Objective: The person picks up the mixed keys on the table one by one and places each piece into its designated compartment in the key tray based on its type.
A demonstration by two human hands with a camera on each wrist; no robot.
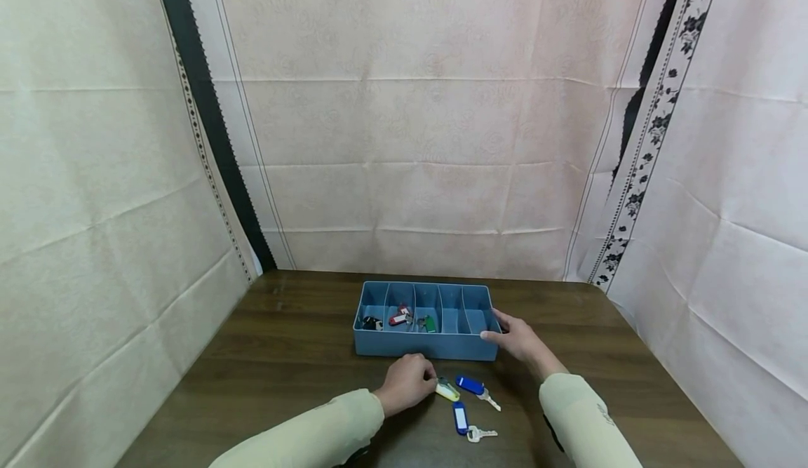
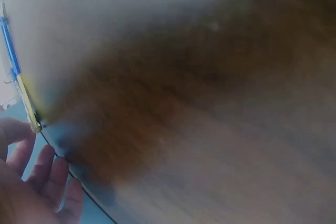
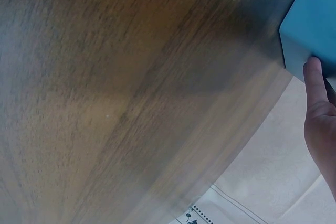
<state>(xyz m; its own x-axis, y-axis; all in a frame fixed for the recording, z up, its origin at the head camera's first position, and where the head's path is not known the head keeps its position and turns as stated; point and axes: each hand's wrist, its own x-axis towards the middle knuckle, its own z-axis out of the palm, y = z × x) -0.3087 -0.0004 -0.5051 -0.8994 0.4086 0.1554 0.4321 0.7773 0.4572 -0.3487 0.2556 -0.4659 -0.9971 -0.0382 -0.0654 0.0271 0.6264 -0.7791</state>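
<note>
My left hand (image 1: 409,384) is low over the table, in front of the organizer box. Its thumb and index finger pinch the end of a yellow key tag (image 1: 447,391), also visible at the left edge in the left wrist view. Beside that tag lie a blue key tag (image 1: 470,384) with a key and another blue key tag (image 1: 460,419) with a white label and a silver key (image 1: 482,434). At the box's right end my right hand (image 1: 520,339) holds the front corner, thumb at the front and fingers along the end wall.
The blue organizer box (image 1: 426,344) has several compartments in a row. Inside, toward the left, are a black tag (image 1: 371,323), red tags (image 1: 398,319) and a green tag (image 1: 431,324). Pale cloth curtains (image 1: 404,173) enclose the wooden table (image 1: 284,356) behind and at both sides.
</note>
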